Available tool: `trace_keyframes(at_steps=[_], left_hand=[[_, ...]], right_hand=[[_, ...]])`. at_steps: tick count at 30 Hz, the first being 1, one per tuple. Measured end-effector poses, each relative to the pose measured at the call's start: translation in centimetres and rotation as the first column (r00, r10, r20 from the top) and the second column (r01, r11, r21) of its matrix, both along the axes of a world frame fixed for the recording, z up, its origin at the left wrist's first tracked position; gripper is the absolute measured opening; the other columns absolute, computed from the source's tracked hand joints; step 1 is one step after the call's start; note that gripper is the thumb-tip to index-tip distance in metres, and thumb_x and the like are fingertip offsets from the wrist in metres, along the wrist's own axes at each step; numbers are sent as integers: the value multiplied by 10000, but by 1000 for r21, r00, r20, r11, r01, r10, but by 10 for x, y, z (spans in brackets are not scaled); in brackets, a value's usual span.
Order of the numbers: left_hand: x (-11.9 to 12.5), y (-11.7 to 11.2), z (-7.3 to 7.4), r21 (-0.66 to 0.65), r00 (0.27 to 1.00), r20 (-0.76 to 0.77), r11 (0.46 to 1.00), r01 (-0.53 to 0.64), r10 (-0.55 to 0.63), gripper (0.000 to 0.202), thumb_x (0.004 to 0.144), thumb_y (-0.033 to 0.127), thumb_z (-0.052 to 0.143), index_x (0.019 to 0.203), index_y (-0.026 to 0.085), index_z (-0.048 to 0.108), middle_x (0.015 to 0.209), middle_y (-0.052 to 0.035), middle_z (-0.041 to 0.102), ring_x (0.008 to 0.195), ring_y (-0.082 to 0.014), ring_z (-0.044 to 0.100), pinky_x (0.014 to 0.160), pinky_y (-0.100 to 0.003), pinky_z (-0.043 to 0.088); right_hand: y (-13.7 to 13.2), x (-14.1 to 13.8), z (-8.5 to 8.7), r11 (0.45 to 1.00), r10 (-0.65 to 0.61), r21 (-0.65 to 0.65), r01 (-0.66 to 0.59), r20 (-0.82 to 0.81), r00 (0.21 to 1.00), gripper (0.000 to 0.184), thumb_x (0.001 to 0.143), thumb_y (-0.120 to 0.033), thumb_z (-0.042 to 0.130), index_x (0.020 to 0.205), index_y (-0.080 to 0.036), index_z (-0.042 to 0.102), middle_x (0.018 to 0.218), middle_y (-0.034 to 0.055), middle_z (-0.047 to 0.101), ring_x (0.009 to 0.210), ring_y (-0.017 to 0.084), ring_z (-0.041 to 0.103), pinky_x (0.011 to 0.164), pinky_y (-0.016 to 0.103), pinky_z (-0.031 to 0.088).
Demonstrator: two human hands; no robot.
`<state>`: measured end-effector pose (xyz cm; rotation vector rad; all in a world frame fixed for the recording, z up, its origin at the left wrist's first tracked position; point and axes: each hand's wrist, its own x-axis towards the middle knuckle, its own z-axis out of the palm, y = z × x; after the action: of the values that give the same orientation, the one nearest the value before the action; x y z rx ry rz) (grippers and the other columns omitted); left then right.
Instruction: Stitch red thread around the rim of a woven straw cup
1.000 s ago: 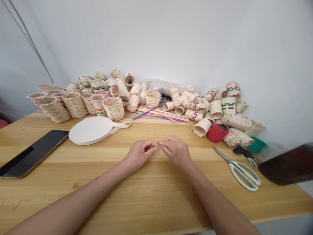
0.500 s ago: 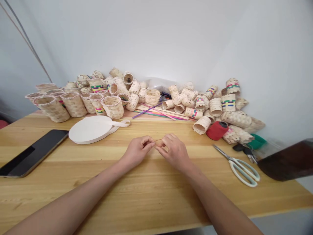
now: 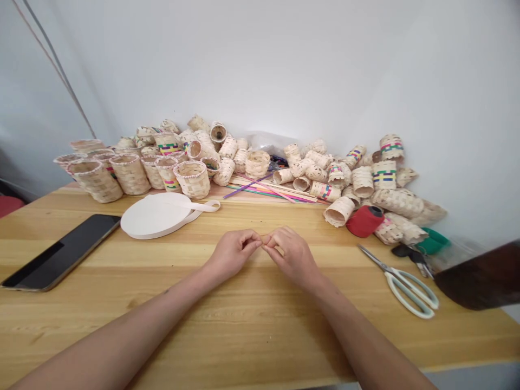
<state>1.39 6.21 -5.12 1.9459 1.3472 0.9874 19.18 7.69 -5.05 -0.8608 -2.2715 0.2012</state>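
Pale woven strip makes up nearly everything along the back of the honey-coloured wooden tabletop [image 3: 260, 330], where a long heap of small cylindrical baskets [image 3: 325, 176] lies against the wall, some upright, many tipped on their sides, a few banded in pink, green and blue. Mid-table, well in front of that heap, the person's bare left hand [image 3: 233, 252] and bare right hand [image 3: 290, 253] curl inward and meet, their fingertips pressed together in a tight pinch around a tiny pale sliver [image 3: 266, 239], too small to make out properly. Nothing else touches the hands. Behind them and to the left, a flat white coil of woven tape [image 3: 154, 216] rests with its loose end curling free, and further left lies a black-screened tablet [image 3: 60, 252]. Thin coloured strips [image 3: 270, 189] fan out at the foot of the heap, beside a crumpled clear plastic bag [image 3: 270, 142]. To the right sit a red spool of thread [image 3: 363, 221] and a pair of steel scissors with pale green handles [image 3: 400, 287], just beyond them a small green object [image 3: 433, 241] and some dark keys [image 3: 406, 251]. A blurred dark brown shape [image 3: 477, 276] cuts into the right edge of the view. Smooth white walls [image 3: 260, 70] meet in the corner behind the table.
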Motion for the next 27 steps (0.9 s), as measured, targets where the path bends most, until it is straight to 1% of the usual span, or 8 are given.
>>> trace_keyframes(at_steps=[3, 5, 9, 15, 20, 23, 25, 27], left_hand=[[0, -1, 0, -2, 1000, -18, 1000, 2, -2, 195, 827, 281, 507, 703, 175, 614, 654, 7, 630, 624, -151, 551, 587, -236, 360], [1, -1, -1, -8, 999, -31, 1000, 7, -7, 199, 834, 282, 501, 723, 175, 627, 667, 3, 641, 628, -152, 556, 587, -237, 357], [-1, 0, -2, -12, 998, -58, 1000, 0, -1, 203, 836, 295, 499, 734, 180, 632, 665, 7, 638, 629, -155, 553, 591, -242, 345], [-8, 8, -2, -3, 993, -79, 996, -89, 88, 200, 824, 298, 482, 709, 177, 592, 651, 5, 595, 634, -163, 514, 588, -254, 309], [-8, 11, -4, -28, 996, -64, 997, -65, 63, 219, 816, 315, 479, 662, 181, 559, 606, 20, 547, 619, -158, 488, 588, -255, 305], [-7, 11, -5, -47, 999, -18, 998, -36, 36, 227, 809, 337, 482, 661, 181, 554, 603, 28, 543, 621, -152, 487, 590, -248, 327], [-7, 11, -4, -59, 999, 23, 998, -24, 26, 228, 802, 357, 482, 678, 181, 557, 616, 29, 553, 621, -148, 494, 591, -240, 350], [-7, 10, -4, -66, 998, 58, 998, -24, 28, 237, 798, 377, 479, 691, 179, 555, 621, 29, 556, 605, -141, 493, 582, -234, 366]], right_hand=[[-1, -1, -1, 998, -65, -24, 65, -17, 998, 113, 881, -183, 544, 769, -201, 536, 764, 40, 617, 732, 189, 562, 658, 293, 426], [-1, -2, -2, 996, -80, -44, 79, -23, 997, 26, 867, -172, 559, 879, -195, 554, 793, 37, 625, 743, 186, 579, 660, 283, 438], [0, 0, 0, 996, -61, -69, 60, -16, 998, 187, 855, -156, 575, 1038, -191, 562, 848, 37, 630, 796, 186, 590, 701, 282, 443], [2, 7, 6, 991, -56, -122, 51, -42, 998, 169, 846, -122, 522, 982, -192, 593, 861, 41, 626, 822, 185, 572, 749, 302, 429], [4, 6, 7, 966, -84, -252, 60, -85, 993, 147, 824, -160, 511, 952, -194, 574, 763, -7, 610, 666, 132, 570, 617, 235, 461], [16, 18, 6, 944, -185, -297, 145, -110, 977, 207, 868, -243, 453, 1039, -174, 548, 830, 17, 626, 667, 127, 589, 587, 227, 479], [27, 33, 7, 918, -300, -302, 255, -113, 947, 297, 901, -277, 390, 1140, -149, 511, 924, 63, 635, 735, 147, 610, 622, 257, 490], [37, 51, 6, 883, -397, -303, 358, -77, 914, 306, 896, -270, 396, 1137, -138, 532, 946, 88, 648, 785, 173, 619, 655, 291, 486]])
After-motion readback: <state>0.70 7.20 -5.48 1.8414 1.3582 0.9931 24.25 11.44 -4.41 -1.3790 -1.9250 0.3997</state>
